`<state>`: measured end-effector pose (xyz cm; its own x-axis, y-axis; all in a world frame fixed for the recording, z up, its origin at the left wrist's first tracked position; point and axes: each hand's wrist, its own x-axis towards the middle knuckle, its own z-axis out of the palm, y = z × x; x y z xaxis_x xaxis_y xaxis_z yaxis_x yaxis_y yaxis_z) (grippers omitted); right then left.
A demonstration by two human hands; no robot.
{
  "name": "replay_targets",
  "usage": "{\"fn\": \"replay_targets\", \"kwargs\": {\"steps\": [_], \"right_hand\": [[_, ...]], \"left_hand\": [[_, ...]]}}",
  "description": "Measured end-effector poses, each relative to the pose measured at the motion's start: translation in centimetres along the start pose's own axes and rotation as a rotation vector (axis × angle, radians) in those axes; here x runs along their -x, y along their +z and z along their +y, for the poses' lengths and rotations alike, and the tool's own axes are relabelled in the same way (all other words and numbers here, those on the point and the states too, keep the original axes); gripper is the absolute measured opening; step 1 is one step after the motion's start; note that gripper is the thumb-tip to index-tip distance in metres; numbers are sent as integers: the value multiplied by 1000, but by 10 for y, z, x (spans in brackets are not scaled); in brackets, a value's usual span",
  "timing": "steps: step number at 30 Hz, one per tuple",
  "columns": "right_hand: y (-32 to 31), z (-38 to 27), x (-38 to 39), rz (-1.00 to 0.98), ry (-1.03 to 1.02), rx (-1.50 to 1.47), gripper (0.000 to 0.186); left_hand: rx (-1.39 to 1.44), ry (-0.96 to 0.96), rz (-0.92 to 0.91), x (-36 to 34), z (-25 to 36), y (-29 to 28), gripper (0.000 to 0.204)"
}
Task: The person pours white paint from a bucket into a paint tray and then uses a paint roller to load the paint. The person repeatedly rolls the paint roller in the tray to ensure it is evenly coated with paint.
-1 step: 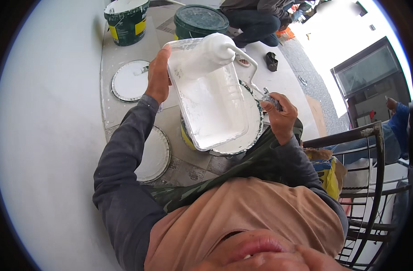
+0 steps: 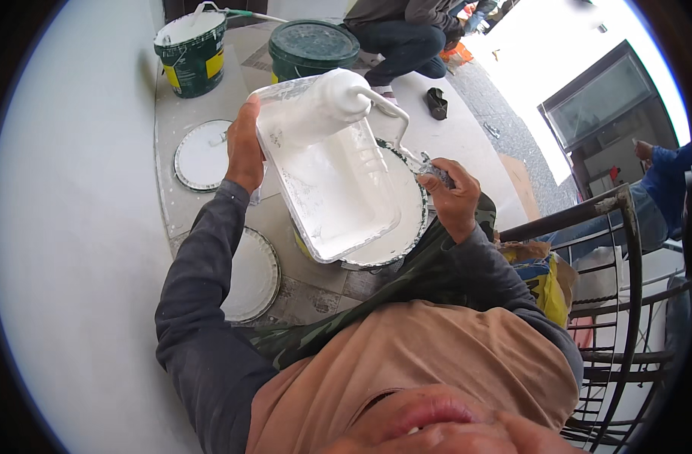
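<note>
My left hand (image 2: 244, 144) grips the upper left edge of a white-coated plastic paint tray (image 2: 338, 204), tilted over an open bucket of white paint (image 2: 399, 234). A white paint roller (image 2: 319, 102) lies across the tray's upper end. My right hand (image 2: 456, 193) is closed around the roller's handle (image 2: 440, 174), at the right of the bucket. Beside my left forearm on the tiles is a round, paint-coated lid (image 2: 251, 276). A second white lid (image 2: 198, 151) sits beyond my left hand.
Green buckets (image 2: 191, 72), one lidded (image 2: 312, 49), stand ahead by a white wall (image 2: 74, 227). A crouching person (image 2: 406, 41) is top centre, near a dark object (image 2: 437, 102). At right are a metal railing (image 2: 629, 265), another person (image 2: 664, 189) and a yellow sack (image 2: 546, 291).
The whole view has shifted slightly, with the surroundings appearing further left and mostly lower. The tray, roller and both hands appear a little left and lower, with both holds unchanged.
</note>
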<state>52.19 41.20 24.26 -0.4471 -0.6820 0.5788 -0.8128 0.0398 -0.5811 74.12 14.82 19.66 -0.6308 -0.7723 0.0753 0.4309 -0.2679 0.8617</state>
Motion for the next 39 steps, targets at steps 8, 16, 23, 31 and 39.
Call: {"fn": "replay_targets", "kwargs": {"steps": [8,16,23,31,39], "right_hand": [[-3,0,-9,38,-207,88,32],[-5,0,-13,-41,-190,69,31],[-3,-2,-13,-58,-94,39,29],[3,2,-13,-107,26,-15,30],[-14,3,-9,-153,155,-201,27]], "left_hand": [[32,34,62,-9,8,1,64],[92,29,7,-10,9,2,65],[28,11,72,-5,19,1,65],[-63,32,94,-5,20,-4,61],[-164,164,242,0,16,2,59]]}}
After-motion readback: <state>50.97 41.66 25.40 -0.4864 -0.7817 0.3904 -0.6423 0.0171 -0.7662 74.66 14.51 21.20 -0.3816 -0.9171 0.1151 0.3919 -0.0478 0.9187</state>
